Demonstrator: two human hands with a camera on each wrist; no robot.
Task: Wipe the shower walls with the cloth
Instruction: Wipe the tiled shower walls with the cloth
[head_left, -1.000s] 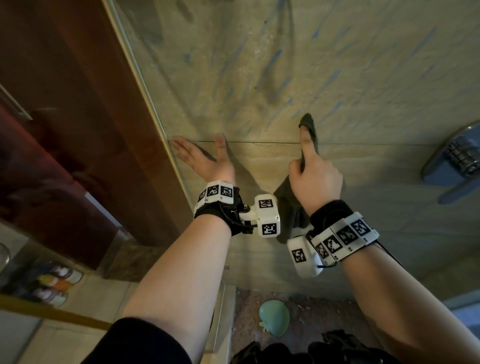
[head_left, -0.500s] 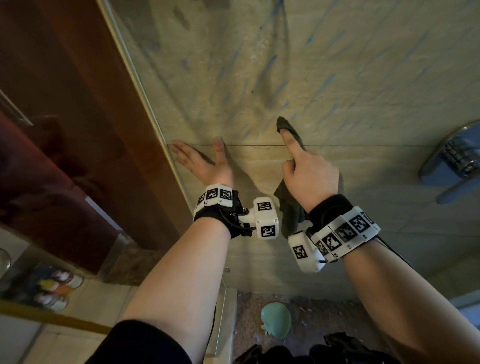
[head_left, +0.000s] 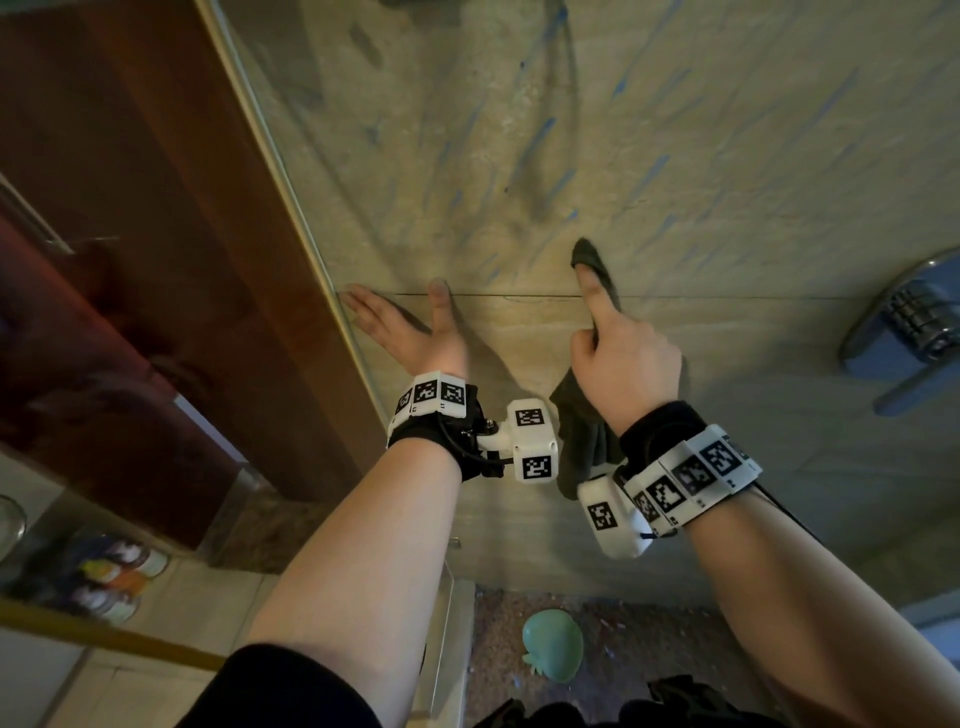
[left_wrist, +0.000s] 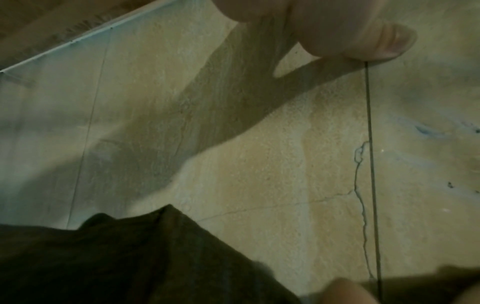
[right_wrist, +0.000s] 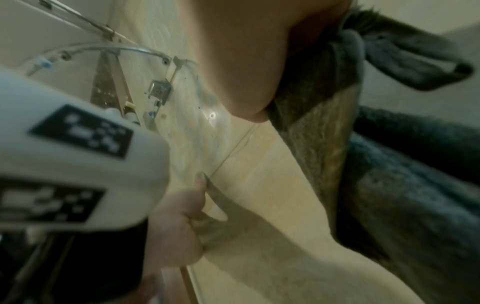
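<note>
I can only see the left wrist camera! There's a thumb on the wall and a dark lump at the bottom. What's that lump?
Observer: The head view shows it's the cloth, gripped in the right hand.
Operator: Is it rubbing the wall?
Observer: The right index finger presses a tip of it on the wall, just above the grout line.
Operator: Anything on the floor?
Observer: A pale green object lies on the speckled floor below.

L hand flat on wall, cloth just right.
</note>
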